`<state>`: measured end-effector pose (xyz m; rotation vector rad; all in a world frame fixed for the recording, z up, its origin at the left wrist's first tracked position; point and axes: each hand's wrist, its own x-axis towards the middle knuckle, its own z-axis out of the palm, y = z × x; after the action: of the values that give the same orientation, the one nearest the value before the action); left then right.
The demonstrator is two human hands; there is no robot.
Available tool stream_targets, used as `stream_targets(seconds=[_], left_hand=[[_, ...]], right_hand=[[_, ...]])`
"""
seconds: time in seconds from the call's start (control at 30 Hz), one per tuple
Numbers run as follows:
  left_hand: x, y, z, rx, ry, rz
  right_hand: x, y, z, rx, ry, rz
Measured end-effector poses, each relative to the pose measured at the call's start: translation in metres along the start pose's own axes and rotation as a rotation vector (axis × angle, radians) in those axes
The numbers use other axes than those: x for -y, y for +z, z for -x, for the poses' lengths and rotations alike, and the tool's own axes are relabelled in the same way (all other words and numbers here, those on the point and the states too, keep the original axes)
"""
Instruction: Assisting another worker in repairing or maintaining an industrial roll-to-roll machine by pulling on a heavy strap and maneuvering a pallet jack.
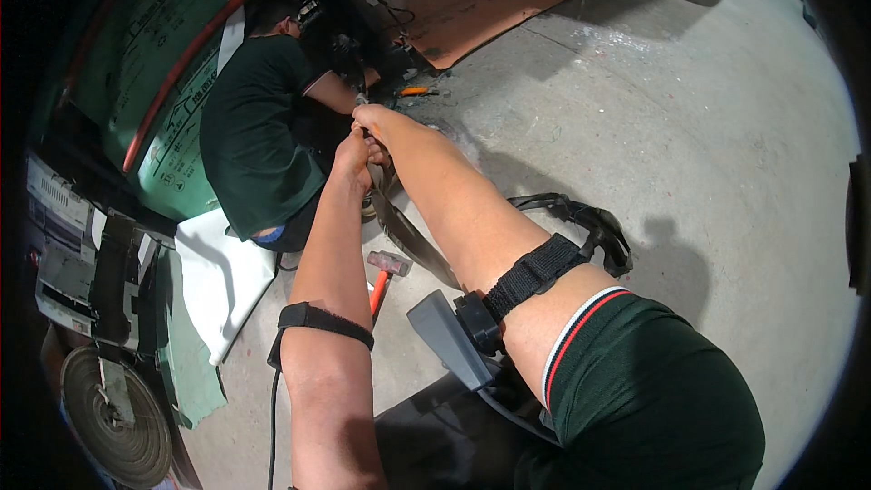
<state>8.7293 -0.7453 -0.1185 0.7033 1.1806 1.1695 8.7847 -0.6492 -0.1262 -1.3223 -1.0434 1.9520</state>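
Note:
Both my arms reach forward, and my hands meet near the middle of the upper view. My left hand (356, 160) is closed round a flat grey-brown strap (406, 234). Just beyond it, my right hand (373, 120) is closed on the same strap. From my hands the strap's loose length hangs in a curve and passes behind my right forearm. Its far end runs toward a dark machine and is hard to make out. A sledgehammer (387, 263) with an orange handle lies on the floor below my hands.
A co-worker (259, 118) crouches at left, reaching into the dark machine. An orange-handled tool (415, 91) and a brown sheet (481, 18) lie ahead. A white sheet (222, 277) and a coiled belt (82, 399) are at left. Black looped straps (612, 236) lie at right.

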Motion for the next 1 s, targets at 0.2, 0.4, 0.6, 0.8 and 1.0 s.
stream_targets(seconds=[0.2, 0.4, 0.6, 0.8, 1.0], left_hand=[[0.0, 0.003, 0.003, 0.001, -0.002, 0.012], [0.001, -0.002, -0.004, 0.003, 0.011, 0.002], [-0.001, -0.007, -0.001, -0.022, -0.006, 0.024], [0.004, -0.001, -0.006, -0.002, -0.01, 0.017], [0.0, -0.005, -0.001, -0.019, -0.003, 0.015]], right_hand=[[-0.007, -0.004, -0.003, 0.004, -0.011, 0.009], [-0.011, -0.004, -0.002, 0.01, -0.019, 0.016], [-0.012, 0.005, -0.003, 0.019, -0.015, 0.022], [-0.006, -0.003, -0.007, -0.009, -0.011, 0.014], [-0.012, 0.002, -0.005, 0.011, -0.02, 0.017]])
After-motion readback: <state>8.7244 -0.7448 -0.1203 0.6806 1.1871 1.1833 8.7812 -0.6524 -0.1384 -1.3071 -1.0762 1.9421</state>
